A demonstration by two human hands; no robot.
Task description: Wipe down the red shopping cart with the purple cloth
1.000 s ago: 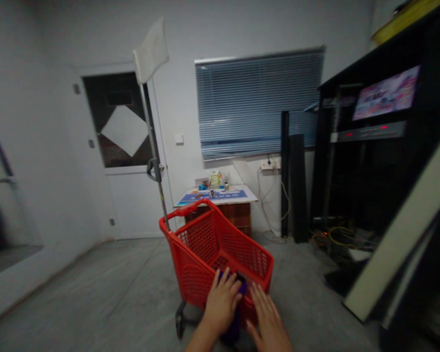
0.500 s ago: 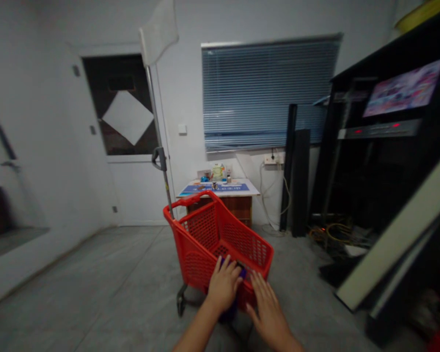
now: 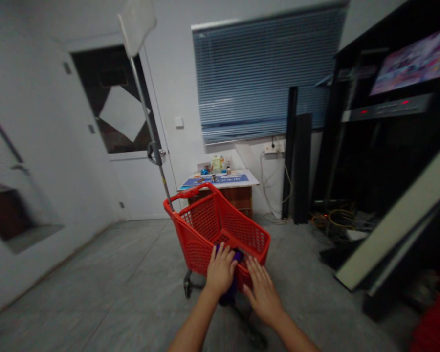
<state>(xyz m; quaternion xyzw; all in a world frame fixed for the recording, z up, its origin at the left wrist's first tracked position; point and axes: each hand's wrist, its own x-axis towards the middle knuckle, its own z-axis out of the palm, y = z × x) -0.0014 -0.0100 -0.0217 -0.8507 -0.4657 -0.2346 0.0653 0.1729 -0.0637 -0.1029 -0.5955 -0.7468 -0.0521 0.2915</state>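
A red plastic shopping cart [image 3: 192,254] stands on the grey floor in front of me, its near rim under my hands. Draped over that rim is a purple cloth [image 3: 229,293], hanging partly outside the basket. My left hand [image 3: 220,271] lies on the cloth at the rim with its fingers stretched out. Just to the right, my right hand [image 3: 262,288] rests at the rim with fingers extended and thumb apart. A tall metal pole [image 3: 143,98] with a white flag-like panel [image 3: 137,27] on top rises from the cart's far left corner.
Behind the cart is a low table [image 3: 234,182] with small items on it. A white door [image 3: 135,188] is at the back left. To the right are a black rack [image 3: 381,161] with a lit screen, tangled cables [image 3: 337,220] and a leaning pale board [image 3: 392,225].
The view has tilted, so the room sits higher in the picture. Both hands stay at the cart's near rim, with little change in their pose.
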